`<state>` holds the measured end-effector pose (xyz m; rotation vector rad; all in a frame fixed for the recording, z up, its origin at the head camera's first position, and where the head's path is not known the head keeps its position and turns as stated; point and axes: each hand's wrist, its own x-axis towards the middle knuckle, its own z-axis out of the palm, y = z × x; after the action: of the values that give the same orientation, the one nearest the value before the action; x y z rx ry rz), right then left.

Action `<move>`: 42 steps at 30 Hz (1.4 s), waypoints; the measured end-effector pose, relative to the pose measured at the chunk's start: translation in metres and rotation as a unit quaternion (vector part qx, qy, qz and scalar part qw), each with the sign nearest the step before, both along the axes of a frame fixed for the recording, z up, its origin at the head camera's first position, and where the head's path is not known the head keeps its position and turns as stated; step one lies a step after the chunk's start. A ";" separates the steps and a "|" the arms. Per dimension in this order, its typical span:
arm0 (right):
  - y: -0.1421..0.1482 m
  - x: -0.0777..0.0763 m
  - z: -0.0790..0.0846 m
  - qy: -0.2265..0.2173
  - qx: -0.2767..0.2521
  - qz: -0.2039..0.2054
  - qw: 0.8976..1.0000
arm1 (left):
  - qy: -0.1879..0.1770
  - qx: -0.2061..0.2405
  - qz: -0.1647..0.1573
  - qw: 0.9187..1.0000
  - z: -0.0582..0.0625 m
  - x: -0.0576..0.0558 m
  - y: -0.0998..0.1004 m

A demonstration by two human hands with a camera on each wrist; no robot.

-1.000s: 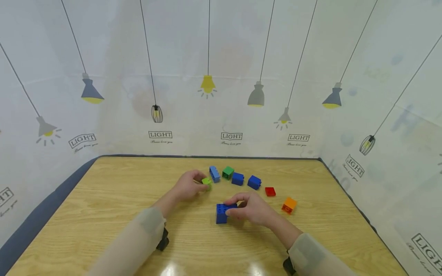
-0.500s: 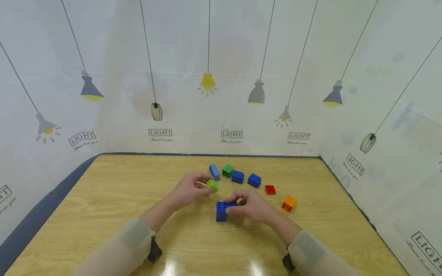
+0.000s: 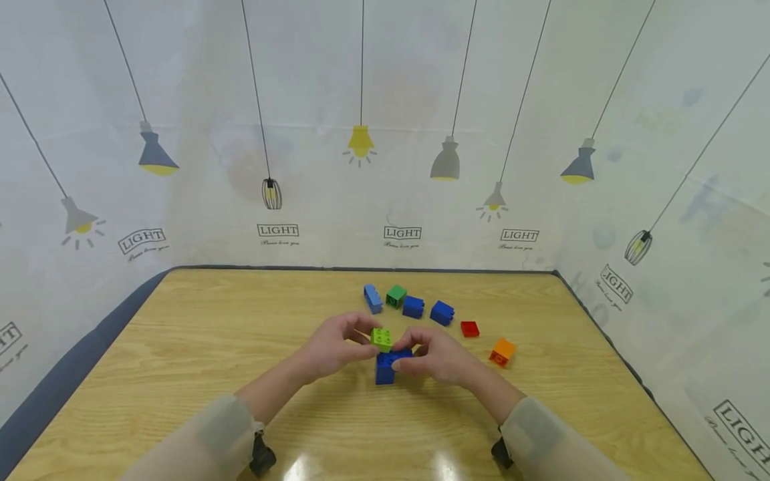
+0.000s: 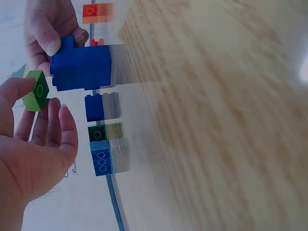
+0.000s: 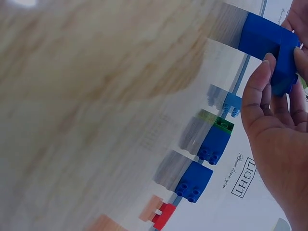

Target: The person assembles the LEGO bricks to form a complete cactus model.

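In the head view my left hand [image 3: 329,347] has brought the pinched lime brick [image 3: 381,339] up to the blue blocks [image 3: 385,371]; left wrist shows them still unjoined; right wrist shows my right hand [image 5: 270,137] pinching the upper blue block [image 5: 287,60].

Lime-green brick [image 3: 381,339]: smooth plastic with raised round studs.
Stacked blue bricks [image 3: 385,371]: smooth plastic, soft satin sheen.
Orange brick [image 3: 502,352], right of centre: plastic, lightly shiny.
Tabletop [image 3: 180,347]: smooth, glossy wood grain, glare at the head view's bottom centre.
Printed backdrop [image 3: 319,87]: matt, lightly creased sheet; cloth or plastic, cannot tell.
Sleeve [image 3: 201,437], lower left: matt cloth.
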<state>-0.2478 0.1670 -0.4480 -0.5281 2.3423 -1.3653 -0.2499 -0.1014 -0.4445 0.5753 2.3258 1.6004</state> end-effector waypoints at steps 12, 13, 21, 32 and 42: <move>-0.001 -0.001 0.001 0.010 0.023 -0.010 1.000 | -0.016 -0.005 -0.007 1.000 -0.010 0.006 0.000; -0.001 -0.001 0.001 0.010 0.025 -0.010 1.000 | -0.015 -0.006 -0.008 1.000 -0.010 0.007 0.000; 0.000 -0.001 0.001 0.018 0.025 -0.002 1.000 | -0.023 0.001 -0.012 1.000 -0.007 0.010 0.002; 0.001 0.000 0.000 0.017 0.035 -0.013 0.999 | -0.013 -0.011 -0.017 1.000 -0.006 0.010 0.005; 0.002 0.000 0.002 0.018 0.034 -0.008 0.999 | 0.000 -0.030 -0.028 0.999 -0.003 0.005 0.004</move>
<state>-0.2481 0.1692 -0.4462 -0.5187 2.4189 -1.2872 -0.2449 -0.0975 -0.4476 0.6211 2.3286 1.5012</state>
